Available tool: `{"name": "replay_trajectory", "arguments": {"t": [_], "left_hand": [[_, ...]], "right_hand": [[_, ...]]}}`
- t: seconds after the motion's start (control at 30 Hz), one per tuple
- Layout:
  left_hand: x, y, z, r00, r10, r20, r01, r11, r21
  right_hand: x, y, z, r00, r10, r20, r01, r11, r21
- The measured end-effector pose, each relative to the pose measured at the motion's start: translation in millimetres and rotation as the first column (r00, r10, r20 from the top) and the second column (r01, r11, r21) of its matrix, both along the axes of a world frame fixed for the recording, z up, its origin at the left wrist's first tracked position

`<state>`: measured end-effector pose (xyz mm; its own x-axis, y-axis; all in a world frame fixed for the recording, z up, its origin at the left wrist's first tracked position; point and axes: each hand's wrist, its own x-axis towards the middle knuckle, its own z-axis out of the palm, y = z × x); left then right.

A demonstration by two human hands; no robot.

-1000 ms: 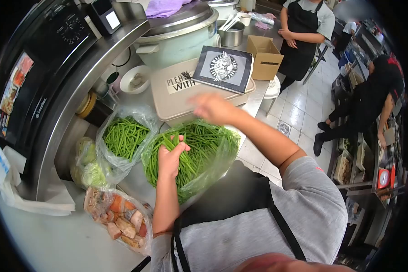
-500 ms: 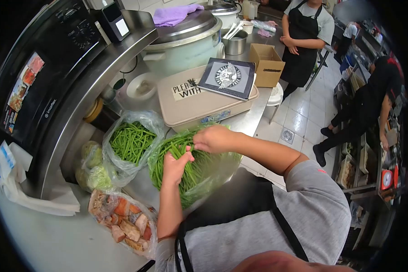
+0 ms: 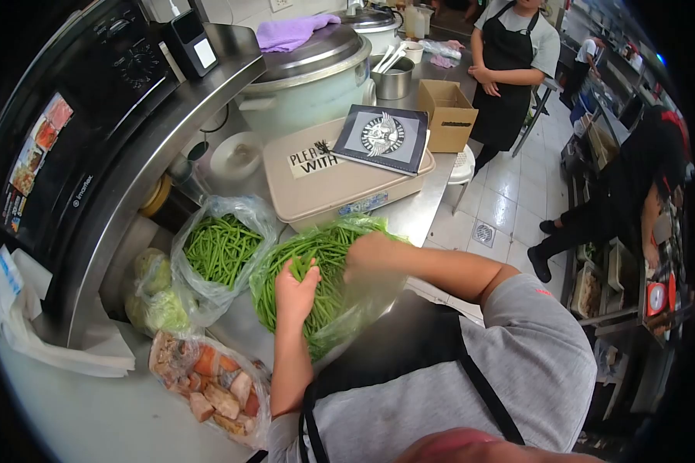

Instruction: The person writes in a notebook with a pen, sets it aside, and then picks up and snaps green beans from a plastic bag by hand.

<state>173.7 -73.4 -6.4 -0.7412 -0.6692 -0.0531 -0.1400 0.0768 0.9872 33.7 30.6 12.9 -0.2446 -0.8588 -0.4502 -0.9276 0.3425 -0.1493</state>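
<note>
Long green beans (image 3: 336, 243) fill an open clear plastic bag (image 3: 374, 297) in front of me. My left hand (image 3: 295, 289) is closed around a few green beans at the bag's left side, their ends poking out above the thumb. On the right side of the same bag, my right hand (image 3: 371, 256) is lowered to the beans with its fingers curled. Its fingertips are partly hidden and blurred, so what they hold does not show. Left of this bag, a second plastic bag (image 3: 266, 220) contains shorter cut green beans (image 3: 222, 248).
Bagged pale green vegetables (image 3: 158, 289) and a bag of orange and pinkish chunks (image 3: 220, 390) lie at the left. Beyond the beans are a beige lidded box (image 3: 301, 189) with a notebook (image 3: 382, 139) on it, a large cooker (image 3: 309, 89) and a cardboard box (image 3: 449, 116). Co-workers stand beyond.
My right hand has moved away from my left hand, slightly right and down to the beans in the bag. My left hand has lowered slightly, still holding beans.
</note>
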Motion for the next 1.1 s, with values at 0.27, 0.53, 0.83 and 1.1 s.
{"name": "replay_trajectory", "arguments": {"t": [0.27,0.53,0.83,1.1], "left_hand": [[10,-4,-5,0.990,0.046,-0.136,-0.025,0.989,0.148],[9,-6,-12,0.990,-0.002,-0.142,0.018,0.993,0.116],[20,-15,-17,0.994,0.024,-0.107,-0.015,0.996,0.084],[25,-21,-9,0.832,0.368,-0.416,-0.123,0.852,0.509]], "right_hand": [[-164,15,24,0.816,-0.531,-0.228,0.128,0.550,-0.826],[-173,29,-45,0.831,-0.525,-0.184,0.151,0.531,-0.834],[26,42,173,0.757,0.652,-0.036,-0.200,0.179,-0.963],[8,-21,30,0.854,0.249,0.457,0.119,0.760,-0.639]]}}
